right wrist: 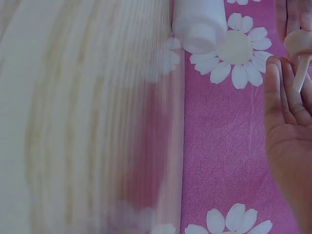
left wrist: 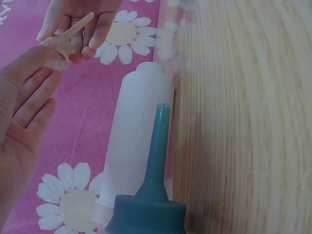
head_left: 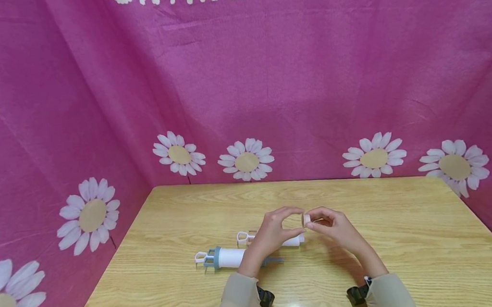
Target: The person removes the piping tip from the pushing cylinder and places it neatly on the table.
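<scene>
Between both hands is a small whitish nozzle cap (head_left: 305, 220) with a round, wide rim and a thin straight spout (left wrist: 79, 26). My right hand (head_left: 337, 228) pinches it from the right between thumb and fingertips, the spout lying along the fingers in the wrist views. The left hand (head_left: 270, 231) brackets its rim with thumb and index finger, the thumb touching the rim in the left wrist view. Below the left forearm lies a large syringe (head_left: 230, 257) with white barrel, teal collar and teal nozzle (left wrist: 157, 151). Behind it, a white syringe (head_left: 295, 240) is partly hidden by the left hand.
All of this is on or above a wood-grain table (head_left: 175, 299). A pink cloth (head_left: 287, 73) with white daisies hangs along the back and sides. Each syringe has a white loop handle (head_left: 200, 257) pointing left. Black wrist cameras (head_left: 266, 297) sit at both sleeves.
</scene>
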`<state>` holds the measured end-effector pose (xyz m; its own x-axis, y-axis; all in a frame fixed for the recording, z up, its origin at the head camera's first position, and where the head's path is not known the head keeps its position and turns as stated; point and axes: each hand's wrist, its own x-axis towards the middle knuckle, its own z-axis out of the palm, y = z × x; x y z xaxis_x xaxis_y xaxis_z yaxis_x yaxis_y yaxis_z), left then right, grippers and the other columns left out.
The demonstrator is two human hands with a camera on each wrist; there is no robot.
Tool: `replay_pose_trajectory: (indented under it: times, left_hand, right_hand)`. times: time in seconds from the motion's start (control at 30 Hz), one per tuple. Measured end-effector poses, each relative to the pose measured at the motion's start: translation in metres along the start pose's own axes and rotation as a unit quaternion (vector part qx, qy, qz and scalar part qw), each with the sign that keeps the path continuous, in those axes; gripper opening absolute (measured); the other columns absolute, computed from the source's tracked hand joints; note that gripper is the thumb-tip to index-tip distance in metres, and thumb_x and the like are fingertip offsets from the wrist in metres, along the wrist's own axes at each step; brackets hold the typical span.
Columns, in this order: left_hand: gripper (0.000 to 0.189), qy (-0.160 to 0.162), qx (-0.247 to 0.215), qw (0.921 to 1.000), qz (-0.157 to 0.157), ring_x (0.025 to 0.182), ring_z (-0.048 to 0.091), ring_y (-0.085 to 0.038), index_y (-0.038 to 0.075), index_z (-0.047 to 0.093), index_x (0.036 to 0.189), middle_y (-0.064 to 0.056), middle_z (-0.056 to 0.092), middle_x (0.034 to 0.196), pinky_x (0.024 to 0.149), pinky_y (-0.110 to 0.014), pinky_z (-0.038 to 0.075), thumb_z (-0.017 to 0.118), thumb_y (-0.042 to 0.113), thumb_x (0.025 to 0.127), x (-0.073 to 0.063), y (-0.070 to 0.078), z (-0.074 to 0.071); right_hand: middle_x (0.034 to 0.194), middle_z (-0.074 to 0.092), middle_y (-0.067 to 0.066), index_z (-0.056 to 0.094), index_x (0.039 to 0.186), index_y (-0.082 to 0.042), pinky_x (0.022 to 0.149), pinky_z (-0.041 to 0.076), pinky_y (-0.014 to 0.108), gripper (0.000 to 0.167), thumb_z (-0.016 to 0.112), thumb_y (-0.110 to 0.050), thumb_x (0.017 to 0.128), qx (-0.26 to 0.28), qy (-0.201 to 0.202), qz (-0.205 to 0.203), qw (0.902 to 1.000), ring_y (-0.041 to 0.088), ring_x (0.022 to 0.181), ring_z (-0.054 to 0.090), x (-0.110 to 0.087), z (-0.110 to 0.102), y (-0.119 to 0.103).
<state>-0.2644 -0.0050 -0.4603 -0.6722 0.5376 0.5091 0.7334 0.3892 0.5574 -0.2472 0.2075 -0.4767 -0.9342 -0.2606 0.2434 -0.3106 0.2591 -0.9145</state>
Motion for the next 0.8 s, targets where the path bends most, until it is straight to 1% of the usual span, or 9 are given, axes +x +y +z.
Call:
replay_pose_trajectory:
  times: [0.17,0.27,0.33,0.4,0.47,0.53,0.6,0.7,0.8]
  left_hand:
    - [0.036,-0.002,-0.002,1.0000,-0.002,0.114,0.066,-0.018,0.010,0.067,0.121,-0.005,0.071,0.120,0.096,-0.024,0.054,0.075,0.019,0.086,-0.001,0.000,-0.001]
    - [0.035,-0.001,-0.001,1.0000,-0.005,0.113,0.067,-0.017,0.012,0.068,0.120,-0.004,0.071,0.119,0.094,-0.021,0.053,0.074,0.020,0.087,-0.001,-0.001,-0.003]
    - [0.034,0.003,0.000,1.0000,-0.008,0.113,0.067,-0.016,0.012,0.068,0.119,-0.003,0.071,0.119,0.094,-0.020,0.053,0.074,0.020,0.087,-0.001,-0.001,-0.004]
    - [0.034,0.007,0.000,0.9999,-0.010,0.113,0.067,-0.015,0.012,0.068,0.119,-0.003,0.071,0.119,0.094,-0.020,0.053,0.075,0.021,0.087,-0.001,-0.002,-0.005]
    - [0.034,0.012,-0.001,0.9999,-0.012,0.113,0.067,-0.016,0.012,0.069,0.119,-0.004,0.071,0.119,0.094,-0.022,0.054,0.075,0.021,0.086,-0.001,-0.002,-0.007]
    - [0.035,0.015,0.000,0.9998,-0.014,0.113,0.067,-0.016,0.012,0.068,0.119,-0.004,0.071,0.119,0.095,-0.024,0.054,0.075,0.020,0.086,-0.001,-0.002,-0.009]
    - [0.035,0.015,-0.003,0.9997,-0.018,0.114,0.066,-0.017,0.011,0.068,0.120,-0.005,0.071,0.120,0.095,-0.025,0.054,0.075,0.020,0.086,-0.001,-0.002,-0.010]
    - [0.036,0.016,-0.002,0.9996,-0.022,0.115,0.066,-0.017,0.011,0.068,0.120,-0.005,0.071,0.121,0.095,-0.026,0.055,0.075,0.020,0.086,-0.001,-0.003,-0.011]
    - [0.036,0.017,-0.003,0.9995,-0.025,0.115,0.066,-0.017,0.010,0.068,0.120,-0.005,0.071,0.121,0.095,-0.027,0.055,0.075,0.021,0.086,-0.001,-0.004,-0.011]
  right_hand:
    - [0.107,0.068,-0.002,0.065,0.113,0.002,0.084,0.054,0.017,0.028,0.067,-0.017,0.093,0.006,-0.003,-0.002,1.0000,0.004,0.097,0.065,-0.001,0.001,0.001]
    - [0.109,0.068,-0.003,0.063,0.117,0.001,0.086,0.053,0.017,0.030,0.064,-0.020,0.095,0.001,-0.003,0.000,1.0000,0.003,0.099,0.064,-0.002,0.000,0.001]
    - [0.113,0.068,0.001,0.062,0.120,0.000,0.087,0.052,0.016,0.031,0.061,-0.021,0.097,-0.004,0.003,0.007,1.0000,0.000,0.100,0.063,-0.003,-0.001,0.002]
    - [0.118,0.067,0.009,0.061,0.123,0.000,0.089,0.051,0.016,0.033,0.056,-0.023,0.100,-0.009,0.008,0.013,0.9998,-0.003,0.102,0.062,-0.005,-0.004,0.004]
    - [0.121,0.066,0.016,0.060,0.124,0.001,0.091,0.051,0.020,0.035,0.052,-0.025,0.102,-0.016,0.016,0.021,0.9995,-0.005,0.101,0.062,-0.006,-0.007,0.006]
    - [0.120,0.065,0.019,0.060,0.123,0.002,0.092,0.053,0.025,0.037,0.049,-0.027,0.103,-0.018,0.018,0.027,0.9993,-0.002,0.099,0.063,-0.006,-0.010,0.008]
    - [0.116,0.067,0.018,0.061,0.123,0.003,0.092,0.054,0.030,0.038,0.047,-0.027,0.104,-0.018,0.013,0.033,0.9992,0.004,0.097,0.065,-0.007,-0.012,0.010]
    - [0.106,0.071,0.012,0.061,0.120,0.005,0.090,0.056,0.035,0.038,0.048,-0.026,0.104,-0.004,-0.004,0.041,0.9991,0.014,0.093,0.068,-0.006,-0.013,0.012]
    - [0.100,0.072,0.007,0.061,0.117,0.008,0.088,0.057,0.037,0.037,0.047,-0.024,0.104,0.012,-0.026,0.039,0.9988,0.018,0.091,0.069,-0.005,-0.012,0.013]
